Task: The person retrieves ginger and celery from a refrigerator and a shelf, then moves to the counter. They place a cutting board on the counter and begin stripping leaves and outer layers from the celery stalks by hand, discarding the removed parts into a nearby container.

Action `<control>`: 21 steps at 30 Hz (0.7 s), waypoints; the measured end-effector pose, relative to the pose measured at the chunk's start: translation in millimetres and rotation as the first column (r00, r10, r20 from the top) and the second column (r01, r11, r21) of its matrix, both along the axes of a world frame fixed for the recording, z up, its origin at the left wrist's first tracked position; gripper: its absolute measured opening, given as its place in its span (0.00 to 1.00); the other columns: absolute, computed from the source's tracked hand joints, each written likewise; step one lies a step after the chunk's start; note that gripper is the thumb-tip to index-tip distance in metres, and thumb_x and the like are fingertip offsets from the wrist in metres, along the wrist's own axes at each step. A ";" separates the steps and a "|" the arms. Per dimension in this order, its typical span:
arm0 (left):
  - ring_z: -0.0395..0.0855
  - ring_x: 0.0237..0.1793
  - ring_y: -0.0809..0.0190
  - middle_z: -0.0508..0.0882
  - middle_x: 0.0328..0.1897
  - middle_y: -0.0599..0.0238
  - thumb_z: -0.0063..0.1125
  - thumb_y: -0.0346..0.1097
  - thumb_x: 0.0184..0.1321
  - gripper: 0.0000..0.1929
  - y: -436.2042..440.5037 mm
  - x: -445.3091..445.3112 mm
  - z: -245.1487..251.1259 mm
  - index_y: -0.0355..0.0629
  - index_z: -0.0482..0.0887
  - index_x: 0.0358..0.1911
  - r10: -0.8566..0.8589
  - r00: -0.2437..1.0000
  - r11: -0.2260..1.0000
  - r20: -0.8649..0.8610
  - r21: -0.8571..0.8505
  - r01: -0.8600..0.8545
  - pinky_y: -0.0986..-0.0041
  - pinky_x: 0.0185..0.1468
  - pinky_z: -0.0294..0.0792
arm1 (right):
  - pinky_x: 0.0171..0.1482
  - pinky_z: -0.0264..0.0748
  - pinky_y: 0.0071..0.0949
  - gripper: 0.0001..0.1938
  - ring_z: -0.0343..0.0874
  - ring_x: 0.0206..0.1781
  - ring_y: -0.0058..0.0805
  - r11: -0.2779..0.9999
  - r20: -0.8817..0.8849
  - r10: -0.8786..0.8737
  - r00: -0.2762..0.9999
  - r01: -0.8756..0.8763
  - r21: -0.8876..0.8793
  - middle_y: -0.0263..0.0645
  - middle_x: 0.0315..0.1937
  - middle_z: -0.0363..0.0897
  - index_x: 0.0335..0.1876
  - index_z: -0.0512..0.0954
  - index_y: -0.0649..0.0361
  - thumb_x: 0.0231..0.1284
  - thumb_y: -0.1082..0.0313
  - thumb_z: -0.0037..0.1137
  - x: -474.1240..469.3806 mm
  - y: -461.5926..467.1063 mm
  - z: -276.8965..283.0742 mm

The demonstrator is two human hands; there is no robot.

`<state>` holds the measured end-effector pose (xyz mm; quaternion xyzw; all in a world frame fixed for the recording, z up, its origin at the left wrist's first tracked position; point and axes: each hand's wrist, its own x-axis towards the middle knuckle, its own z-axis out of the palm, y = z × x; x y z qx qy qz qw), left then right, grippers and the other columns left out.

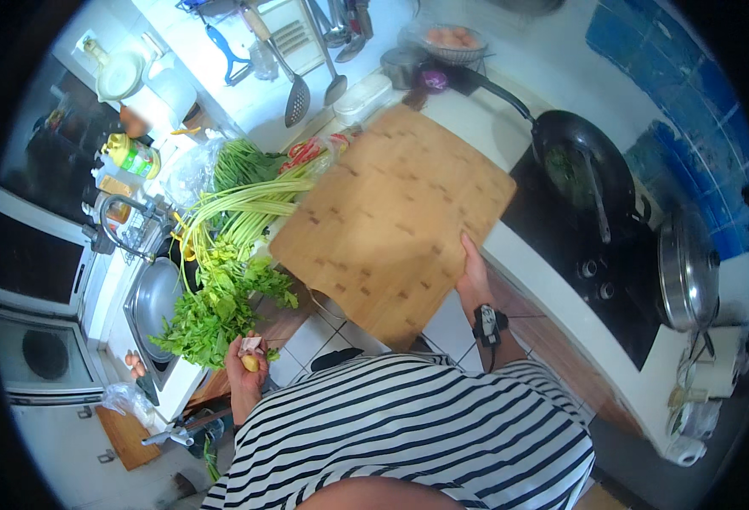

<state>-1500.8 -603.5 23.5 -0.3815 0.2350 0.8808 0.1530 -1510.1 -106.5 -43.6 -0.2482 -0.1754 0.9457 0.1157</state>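
My right hand [473, 271] grips the near right edge of a wooden cutting board [393, 217], which is tilted in front of me. Part of the counter is hidden behind it. At the lower left, my left hand [245, 373] holds a small yellowish piece [250, 363], perhaps ginger, along with a pale pinkish piece [251, 345] whose kind I cannot tell. Just beyond that hand hang the leaves of a large bunch of celery [208, 319]. Its pale stalks [253, 201] run back across the counter toward the board.
On the right, a black wok [581, 159] with greens and a metal spatula [597, 197] sits on the black cooktop [610, 331]. A glass lid [686, 271] stands at its side. Leftward are a sink [133, 306] and its faucet [108, 217]. A basket of eggs [456, 44] stands behind.
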 end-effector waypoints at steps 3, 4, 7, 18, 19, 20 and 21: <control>0.82 0.37 0.52 0.82 0.37 0.56 0.56 0.42 0.59 0.14 19.8 -13.9 -5.0 0.40 0.80 0.41 -0.024 0.996 0.998 0.083 -0.053 0.029 0.80 0.25 0.78 | 0.61 0.69 0.41 0.23 0.71 0.60 0.37 0.998 0.004 -0.015 1.000 0.015 -0.055 0.39 0.60 0.72 0.62 0.67 0.58 0.63 0.60 0.55 11.4 20.8 -34.3; 0.82 0.37 0.52 0.82 0.37 0.56 0.56 0.42 0.59 0.13 26.9 -18.3 -7.6 0.40 0.80 0.41 -0.060 0.994 0.997 0.096 -0.050 0.065 0.80 0.25 0.77 | 0.61 0.68 0.41 0.24 0.71 0.60 0.37 0.995 0.036 -0.041 0.999 0.044 -0.093 0.38 0.60 0.71 0.62 0.67 0.57 0.63 0.60 0.55 13.9 30.6 -44.1; 0.82 0.37 0.53 0.82 0.37 0.57 0.55 0.42 0.59 0.13 37.0 -29.3 -17.6 0.40 0.80 0.40 -0.107 0.990 0.993 0.097 -0.044 0.111 0.81 0.25 0.77 | 0.62 0.68 0.40 0.25 0.71 0.61 0.37 0.996 0.052 -0.092 0.994 0.092 0.002 0.39 0.60 0.71 0.62 0.67 0.58 0.62 0.59 0.56 22.1 48.7 -70.0; 0.83 0.37 0.53 0.83 0.35 0.59 0.54 0.43 0.60 0.14 41.3 -42.6 -30.9 0.40 0.81 0.40 -0.072 0.992 0.997 0.101 0.020 0.070 0.77 0.25 0.79 | 0.64 0.65 0.40 0.26 0.69 0.62 0.36 0.994 0.074 -0.017 0.997 0.009 0.111 0.37 0.62 0.69 0.64 0.66 0.57 0.64 0.56 0.54 -12.0 66.1 -67.1; 0.83 0.37 0.53 0.83 0.35 0.59 0.54 0.43 0.60 0.14 41.7 -41.3 -31.4 0.40 0.81 0.40 -0.074 0.994 0.997 0.082 0.020 0.072 0.77 0.25 0.79 | 0.64 0.65 0.40 0.26 0.68 0.63 0.36 0.988 0.052 -0.003 0.999 -0.005 0.154 0.37 0.62 0.69 0.64 0.66 0.57 0.64 0.55 0.53 -22.3 65.6 -62.9; 0.83 0.38 0.53 0.83 0.36 0.59 0.54 0.43 0.60 0.14 42.7 -39.4 -31.6 0.40 0.81 0.40 -0.063 0.995 0.998 0.082 0.022 0.061 0.77 0.25 0.79 | 0.64 0.64 0.41 0.26 0.68 0.63 0.36 0.979 0.006 -0.001 1.000 -0.001 0.204 0.37 0.63 0.68 0.64 0.66 0.56 0.65 0.54 0.52 -33.3 64.6 -58.6; 0.83 0.38 0.53 0.83 0.36 0.59 0.54 0.43 0.60 0.14 43.8 -37.2 -31.6 0.40 0.81 0.40 -0.052 0.995 0.998 0.081 0.050 0.048 0.77 0.25 0.79 | 0.64 0.64 0.41 0.26 0.68 0.63 0.37 0.989 0.037 0.040 0.999 -0.045 0.142 0.37 0.63 0.68 0.64 0.66 0.56 0.65 0.53 0.51 -44.2 63.2 -54.3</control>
